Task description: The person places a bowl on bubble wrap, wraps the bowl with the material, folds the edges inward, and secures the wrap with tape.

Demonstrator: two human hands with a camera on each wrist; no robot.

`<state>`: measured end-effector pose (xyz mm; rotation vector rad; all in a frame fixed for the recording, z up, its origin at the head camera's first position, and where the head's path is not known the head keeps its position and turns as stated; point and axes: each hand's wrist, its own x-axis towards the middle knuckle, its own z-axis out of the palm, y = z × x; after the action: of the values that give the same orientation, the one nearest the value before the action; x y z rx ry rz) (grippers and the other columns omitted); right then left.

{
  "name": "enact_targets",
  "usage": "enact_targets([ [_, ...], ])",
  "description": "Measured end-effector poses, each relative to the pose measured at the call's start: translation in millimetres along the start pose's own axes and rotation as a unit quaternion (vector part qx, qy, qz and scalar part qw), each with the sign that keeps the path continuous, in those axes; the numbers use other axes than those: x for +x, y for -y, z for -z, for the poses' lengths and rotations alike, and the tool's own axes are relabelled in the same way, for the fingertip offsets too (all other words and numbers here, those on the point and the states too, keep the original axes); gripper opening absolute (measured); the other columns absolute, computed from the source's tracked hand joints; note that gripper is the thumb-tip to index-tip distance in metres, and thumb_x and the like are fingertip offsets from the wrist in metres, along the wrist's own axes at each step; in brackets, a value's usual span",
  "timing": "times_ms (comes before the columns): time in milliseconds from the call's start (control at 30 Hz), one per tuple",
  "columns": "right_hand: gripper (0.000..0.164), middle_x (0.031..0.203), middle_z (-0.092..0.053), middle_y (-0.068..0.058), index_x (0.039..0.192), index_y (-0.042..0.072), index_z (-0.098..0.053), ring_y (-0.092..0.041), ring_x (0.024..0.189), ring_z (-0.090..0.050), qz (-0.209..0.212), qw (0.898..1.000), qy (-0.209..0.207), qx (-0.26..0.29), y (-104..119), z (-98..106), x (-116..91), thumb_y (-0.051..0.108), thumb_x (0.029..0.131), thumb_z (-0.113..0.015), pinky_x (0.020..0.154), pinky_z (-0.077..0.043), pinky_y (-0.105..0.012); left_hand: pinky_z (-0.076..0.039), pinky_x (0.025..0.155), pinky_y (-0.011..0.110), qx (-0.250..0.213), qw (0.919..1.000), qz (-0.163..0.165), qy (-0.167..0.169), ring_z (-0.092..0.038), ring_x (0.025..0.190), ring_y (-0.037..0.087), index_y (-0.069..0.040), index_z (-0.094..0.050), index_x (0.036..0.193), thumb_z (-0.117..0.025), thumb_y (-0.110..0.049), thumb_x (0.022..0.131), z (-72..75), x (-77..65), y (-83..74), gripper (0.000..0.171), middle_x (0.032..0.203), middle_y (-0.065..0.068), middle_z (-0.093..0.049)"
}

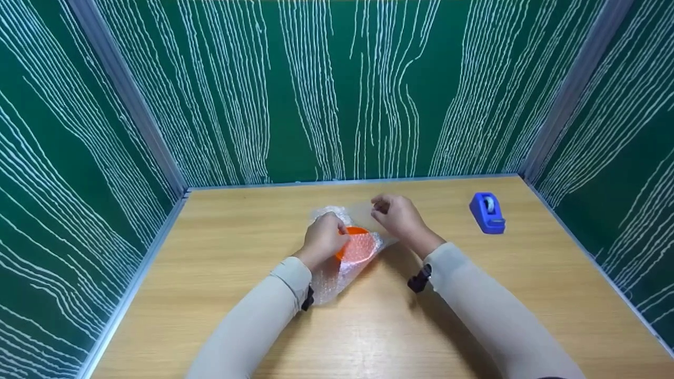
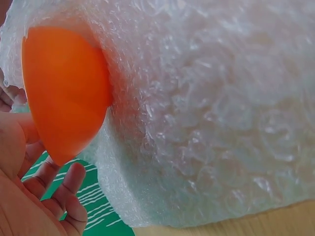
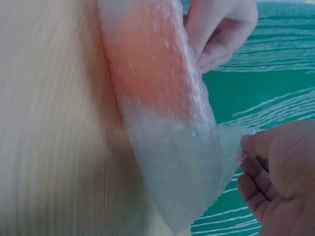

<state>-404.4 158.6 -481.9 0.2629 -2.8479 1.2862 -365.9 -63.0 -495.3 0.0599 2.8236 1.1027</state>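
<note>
An orange bowl (image 1: 358, 230) stands tilted at the middle of the table, partly wrapped in clear bubble wrap (image 1: 327, 287). My left hand (image 1: 323, 237) grips the rim of the bowl, and the left wrist view shows the bare orange side (image 2: 66, 88) against the palm side of the fingers. One sheet of wrap covers the bowl's near side, its orange showing through in the right wrist view. At the right, my right hand (image 1: 403, 217) pinches a corner of the bubble wrap (image 3: 172, 162) between thumb and fingertips, holding it raised off the table.
A blue tape dispenser (image 1: 487, 213) with a roll of tape sits on the table (image 1: 221, 263) at the far right. Green walls (image 1: 316, 89) with white wavy lines enclose the table at the back and both sides.
</note>
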Motion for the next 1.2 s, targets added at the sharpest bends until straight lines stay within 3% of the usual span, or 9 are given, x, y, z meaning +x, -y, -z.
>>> enact_targets([
  [200, 0.017, 0.12, -0.083, -0.007, 0.122, 0.015, -0.085, -0.028, 0.113, -0.078, 0.039, 0.999, 0.01, -0.034, 3.9, -4.3, -12.4, 0.011, 0.107, -0.08, 0.105, -0.068, -0.046, -0.069, 0.096, 0.034, 0.003, 0.9999, -0.004, -0.009, -0.068, 0.099, 0.022, -0.015, -0.068, 0.109, -0.086, -0.016, 0.102, -1.2, -4.4, -1.4, 0.019, 0.109, 0.004, -0.067],
  [367, 0.011, 0.116, -0.083, -0.005, 0.113, 0.016, -0.087, -0.027, 0.11, -0.078, 0.096, 0.993, 0.017, -0.065, 3.3, -7.9, -25.1, 0.013, 0.106, -0.08, 0.107, -0.067, -0.048, -0.07, 0.097, 0.036, 0.005, 0.9999, 0.004, -0.015, -0.069, 0.099, 0.023, -0.016, -0.067, 0.111, -0.087, -0.016, 0.101, -3.7, -4.8, -1.7, 0.022, 0.111, 0.005, -0.068],
  [533, 0.012, 0.123, -0.084, -0.007, 0.115, 0.014, -0.087, -0.031, 0.121, -0.08, 0.17, 0.98, 0.015, -0.1, 0.9, -10.6, -36.2, 0.012, 0.105, -0.081, 0.114, -0.063, -0.051, -0.07, 0.096, 0.036, 0.014, 0.9996, -0.004, -0.023, -0.069, 0.098, 0.023, -0.014, -0.068, 0.113, -0.085, -0.015, 0.102, -4.7, -3.0, -0.7, 0.02, 0.113, 0.005, -0.069],
  [767, 0.019, 0.131, -0.084, -0.012, 0.123, 0.01, -0.088, -0.033, 0.127, -0.08, 0.277, 0.95, 0.028, -0.139, -5.2, -15.6, -44.8, 0.011, 0.106, -0.079, 0.112, -0.064, -0.049, -0.065, 0.087, 0.034, 0.055, 0.9964, -0.044, -0.048, -0.067, 0.097, 0.022, -0.012, -0.075, 0.103, -0.082, -0.015, 0.103, -5.2, -1.6, 0.4, 0.008, 0.111, 0.004, -0.07],
  [1000, 0.023, 0.136, -0.083, -0.008, 0.128, 0.014, -0.087, -0.031, 0.133, -0.078, 0.276, 0.942, 0.073, -0.178, -12.7, -13.0, -51.0, 0.021, 0.106, -0.082, 0.116, -0.061, -0.05, -0.068, 0.088, 0.03, 0.028, 0.999, -0.016, -0.032, -0.067, 0.101, 0.021, -0.016, -0.072, 0.109, -0.083, -0.017, 0.105, -7.7, -3.5, -2.8, 0.012, 0.111, 0.004, -0.066],
  [1200, 0.03, 0.145, -0.08, -0.005, 0.129, 0.017, -0.087, -0.029, 0.141, -0.073, 0.306, 0.921, 0.111, -0.216, -17.2, -6.6, -53.1, 0.034, 0.105, -0.085, 0.122, -0.057, -0.049, -0.068, 0.091, 0.029, 0.018, 0.9994, -0.006, -0.03, -0.067, 0.102, 0.02, -0.017, -0.069, 0.115, -0.085, -0.019, 0.104, -10.4, -4.8, -2.1, 0.019, 0.111, 0.003, -0.064],
])
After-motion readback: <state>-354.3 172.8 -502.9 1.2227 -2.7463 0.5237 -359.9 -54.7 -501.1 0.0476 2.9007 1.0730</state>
